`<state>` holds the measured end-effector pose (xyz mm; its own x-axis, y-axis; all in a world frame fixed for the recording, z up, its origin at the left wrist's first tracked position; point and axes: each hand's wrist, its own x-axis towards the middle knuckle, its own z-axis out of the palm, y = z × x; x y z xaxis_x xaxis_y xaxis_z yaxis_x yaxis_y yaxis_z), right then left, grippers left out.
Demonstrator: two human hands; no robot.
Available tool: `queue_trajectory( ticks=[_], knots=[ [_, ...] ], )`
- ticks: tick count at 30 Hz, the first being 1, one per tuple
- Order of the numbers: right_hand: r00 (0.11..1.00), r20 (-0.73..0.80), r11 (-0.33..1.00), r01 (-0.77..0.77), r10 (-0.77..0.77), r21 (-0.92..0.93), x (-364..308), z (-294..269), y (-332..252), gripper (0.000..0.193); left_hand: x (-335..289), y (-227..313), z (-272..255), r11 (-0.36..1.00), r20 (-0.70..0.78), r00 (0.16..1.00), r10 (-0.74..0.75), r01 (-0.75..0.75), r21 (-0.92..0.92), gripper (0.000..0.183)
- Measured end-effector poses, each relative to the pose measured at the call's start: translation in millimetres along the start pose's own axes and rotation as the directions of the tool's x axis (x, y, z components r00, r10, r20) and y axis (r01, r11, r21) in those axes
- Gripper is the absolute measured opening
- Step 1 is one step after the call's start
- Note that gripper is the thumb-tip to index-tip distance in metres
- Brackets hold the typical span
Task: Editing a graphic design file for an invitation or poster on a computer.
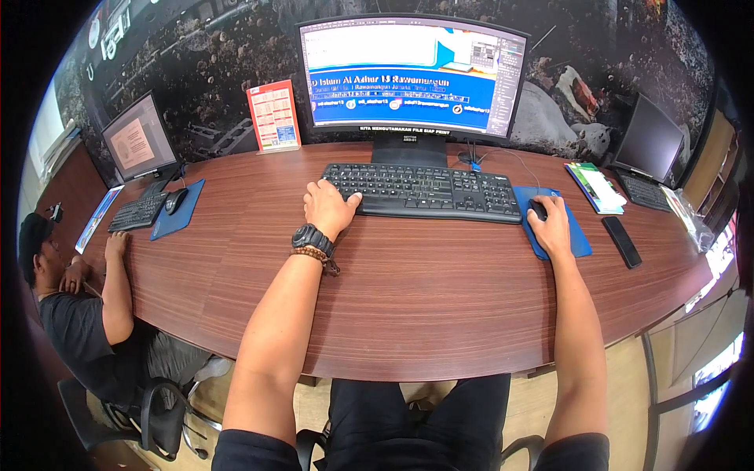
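My left hand point(329, 206) rests at the left end of a black keyboard point(424, 189), thumb and fingers apart on the keys. A dark watch point(309, 236) and a brown bead bracelet point(314, 255) circle that wrist. To the right of the keyboard, my right hand point(553, 229) is curled over a black computer mouse point(538, 210), which it partly hides. Beneath the mouse lies a blue mouse pad point(576, 236). Behind the keyboard stands a wide monitor point(408, 74) showing a blue and white graphic layout in an editing window.
A brown wooden desk point(424, 298) spans the view. A red and white desk calendar point(274, 116) stands left of the monitor. At right lie a black phone point(622, 242), leaflets point(594, 188) and another monitor point(650, 139). Another person point(82, 322) sits at left by a second computer point(132, 141).
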<state>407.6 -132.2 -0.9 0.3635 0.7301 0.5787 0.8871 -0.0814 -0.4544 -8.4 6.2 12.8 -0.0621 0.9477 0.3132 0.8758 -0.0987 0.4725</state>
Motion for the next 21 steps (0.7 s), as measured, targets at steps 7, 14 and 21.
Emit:
queue_trajectory(
  ticks=[7,14,21],
  knots=[
    [1.0,-0.014,1.0,-0.009,0.008,-0.01,-0.5,-1.0,-3.3,0.034,1.4,-4.8,1.1,0.999,0.004,1.0,0.026,-0.026,0.023,0.077],
    [1.0,-0.013,1.0,-0.012,0.012,-0.016,-0.8,-2.2,-3.1,0.033,-5.1,2.8,-9.6,0.992,0.085,0.992,0.095,-0.101,0.073,0.1],
    [0.999,-0.034,1.0,0.007,-0.007,-0.007,-0.3,0.1,0.8,0.033,-4.3,1.5,-6.6,0.989,0.085,0.991,0.098,-0.107,0.101,0.104]
  ],
)
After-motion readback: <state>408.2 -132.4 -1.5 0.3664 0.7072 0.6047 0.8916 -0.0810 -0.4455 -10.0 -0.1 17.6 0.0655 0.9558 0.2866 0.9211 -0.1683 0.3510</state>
